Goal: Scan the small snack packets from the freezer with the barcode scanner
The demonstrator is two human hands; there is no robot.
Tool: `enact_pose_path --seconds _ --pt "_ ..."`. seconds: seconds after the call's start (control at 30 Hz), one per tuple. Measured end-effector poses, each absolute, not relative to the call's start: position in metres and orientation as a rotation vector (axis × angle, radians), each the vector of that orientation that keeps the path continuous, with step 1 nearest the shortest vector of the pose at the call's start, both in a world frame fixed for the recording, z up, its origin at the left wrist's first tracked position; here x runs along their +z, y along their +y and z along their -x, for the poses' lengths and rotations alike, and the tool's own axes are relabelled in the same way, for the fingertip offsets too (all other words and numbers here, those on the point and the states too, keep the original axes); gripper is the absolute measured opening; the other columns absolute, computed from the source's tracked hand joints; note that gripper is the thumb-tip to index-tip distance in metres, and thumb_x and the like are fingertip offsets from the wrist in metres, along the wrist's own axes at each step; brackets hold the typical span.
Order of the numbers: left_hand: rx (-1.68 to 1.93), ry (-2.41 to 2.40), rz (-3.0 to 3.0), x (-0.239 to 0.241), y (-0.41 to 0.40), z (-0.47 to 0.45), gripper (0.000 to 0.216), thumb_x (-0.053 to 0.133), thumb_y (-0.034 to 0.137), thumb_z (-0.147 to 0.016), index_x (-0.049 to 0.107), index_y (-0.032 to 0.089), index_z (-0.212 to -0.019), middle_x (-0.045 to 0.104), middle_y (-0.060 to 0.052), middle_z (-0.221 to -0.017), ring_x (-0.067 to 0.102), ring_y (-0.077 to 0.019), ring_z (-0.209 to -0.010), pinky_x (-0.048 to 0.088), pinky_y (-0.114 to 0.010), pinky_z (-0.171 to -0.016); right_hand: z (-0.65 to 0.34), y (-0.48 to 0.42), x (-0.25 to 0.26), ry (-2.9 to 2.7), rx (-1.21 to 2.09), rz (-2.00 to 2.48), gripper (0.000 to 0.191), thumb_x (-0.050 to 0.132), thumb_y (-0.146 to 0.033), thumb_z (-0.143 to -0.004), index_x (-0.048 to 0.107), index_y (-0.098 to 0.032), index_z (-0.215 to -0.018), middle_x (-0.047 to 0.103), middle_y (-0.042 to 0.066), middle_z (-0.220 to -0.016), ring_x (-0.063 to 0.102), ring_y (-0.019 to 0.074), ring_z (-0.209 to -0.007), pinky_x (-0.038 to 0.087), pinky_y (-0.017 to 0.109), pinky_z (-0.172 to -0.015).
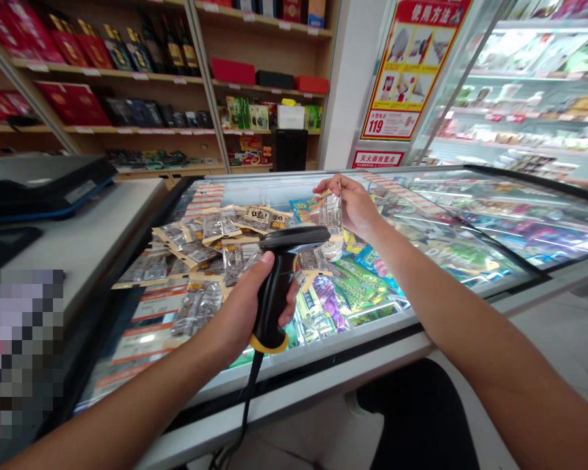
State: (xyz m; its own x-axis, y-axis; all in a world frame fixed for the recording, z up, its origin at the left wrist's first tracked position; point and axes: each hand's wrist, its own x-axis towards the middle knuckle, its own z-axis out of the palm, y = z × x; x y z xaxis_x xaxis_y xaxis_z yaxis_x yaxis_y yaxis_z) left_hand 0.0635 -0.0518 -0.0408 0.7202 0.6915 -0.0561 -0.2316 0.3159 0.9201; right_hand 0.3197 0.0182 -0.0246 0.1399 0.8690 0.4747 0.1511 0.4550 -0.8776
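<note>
My left hand [247,294] is closed around the black grip of a corded barcode scanner [294,240], whose head points right. A cable hangs from its yellow-rimmed base. Beyond the scanner head, my right hand [350,199] pinches the top of a small clear snack packet [330,212] and holds it upright. Many similar packets with tan edges lie in a loose pile [215,238] on the freezer's glass top, left of and behind the scanner. One packet [197,307] lies nearer, beside my left wrist.
The glass-topped freezer [470,241] holds colourful bags under its lid. At left stands a counter [127,202] with a dark flat device [44,183]. Behind are wooden shelves [269,91] with boxes and bottles. A lit display fridge [529,98] stands at the right.
</note>
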Motion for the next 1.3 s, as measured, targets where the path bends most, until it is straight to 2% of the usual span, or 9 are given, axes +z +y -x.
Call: enact_pose_path --seconds 0.2,0.3,0.4,0.5,0.67,0.83,0.97,1.1,1.3 --pt "0.670 0.539 -1.083 -0.044 -0.051 -0.063 0.053 0.069 0.066 -0.079 0.054 0.018 -0.094 0.055 0.004 -0.063 0.046 -0.0083 -0.042 0.034 -0.022 -0.044 -0.345 0.023 -0.017 -1.369 0.422 1.081 0.016 0.050 -0.022 -0.076 0.040 -0.024 -0.063 0.057 0.002 -0.073 0.055 0.0155 -0.068 0.048 0.028 -0.066" --pt "0.695 0.550 -1.088 -0.044 -0.050 -0.063 0.051 0.068 0.064 -0.081 0.055 0.017 -0.095 0.055 0.004 -0.063 0.045 -0.0078 -0.042 0.035 -0.022 -0.045 -0.382 0.018 -0.009 -1.462 0.055 1.469 0.020 0.046 -0.015 -0.074 0.047 -0.023 -0.055 0.046 0.000 -0.055 0.047 0.0158 -0.057 0.042 0.030 -0.063" --pt "0.687 0.560 -1.084 -0.045 -0.050 -0.063 0.048 0.067 0.062 -0.082 0.055 0.017 -0.093 0.055 0.004 -0.063 0.045 -0.0078 -0.042 0.035 -0.022 -0.045 -0.415 0.014 -0.010 -1.598 -0.085 1.854 0.026 0.046 -0.010 -0.075 0.051 -0.022 -0.053 0.050 0.001 -0.052 0.051 0.0174 -0.057 0.040 0.032 -0.064" --pt "0.683 0.567 -1.074 -0.046 -0.050 -0.063 0.045 0.062 0.061 -0.087 0.055 0.017 -0.092 0.055 0.003 -0.063 0.045 -0.0082 -0.042 0.035 -0.022 -0.045 -0.432 0.017 -0.022 -1.669 -0.141 2.106 0.028 0.048 -0.007 -0.079 0.061 -0.019 -0.058 0.062 0.005 -0.060 0.059 0.0204 -0.065 0.043 0.032 -0.068" --pt "0.694 0.557 -1.087 -0.045 -0.050 -0.063 0.041 0.049 0.056 -0.097 0.056 0.016 -0.095 0.054 0.002 -0.063 0.044 -0.0083 -0.042 0.035 -0.021 -0.044 -0.426 0.027 -0.037 -1.734 -0.216 2.072 0.034 0.050 -0.005 -0.086 0.081 -0.019 -0.094 0.078 0.011 -0.108 0.069 0.0274 -0.105 0.049 0.038 -0.096" --pt "0.735 0.582 -1.085 -0.044 -0.050 -0.061 0.040 0.049 0.055 -0.097 0.055 0.017 -0.091 0.054 0.002 -0.064 0.045 -0.0087 -0.043 0.034 -0.021 -0.043 -0.377 0.017 -0.028 -1.901 0.102 1.853 0.026 0.058 -0.026 -0.096 0.078 -0.021 -0.111 0.078 0.010 -0.111 0.072 0.0275 -0.099 0.054 0.040 -0.091" --pt "0.755 0.599 -1.100 -0.044 -0.049 -0.062 0.043 0.058 0.059 -0.090 0.056 0.016 -0.086 0.053 0.002 -0.062 0.045 -0.0085 -0.043 0.034 -0.021 -0.043 -0.336 0.005 -0.029 -2.244 0.424 1.645 0.040 0.080 -0.047 -0.081 0.076 -0.030 -0.116 0.076 0.005 -0.117 0.070 0.0289 -0.104 0.056 0.040 -0.091" --pt "0.757 0.619 -1.124 -0.043 -0.048 -0.063 0.047 0.062 0.063 -0.085 0.056 0.017 -0.082 0.053 0.002 -0.061 0.045 -0.0086 -0.042 0.034 -0.021 -0.043 -0.325 0.002 -0.030 -2.266 0.497 1.665 0.050 0.087 -0.049 -0.071 0.076 -0.030 -0.116 0.075 0.005 -0.112 0.069 0.0312 -0.103 0.056 0.043 -0.090" --pt "0.662 0.686 -1.265 -0.044 -0.050 -0.063 0.052 0.059 0.069 -0.084 0.056 0.018 -0.077 0.060 -0.001 -0.061 0.048 -0.0095 -0.041 0.035 -0.022 -0.042 -0.333 0.003 -0.019 -2.045 0.584 1.795 0.030 0.081 -0.045 -0.078 0.075 -0.024 -0.098 0.072 0.006 -0.091 0.069 0.0251 -0.077 0.057 0.039 -0.069"
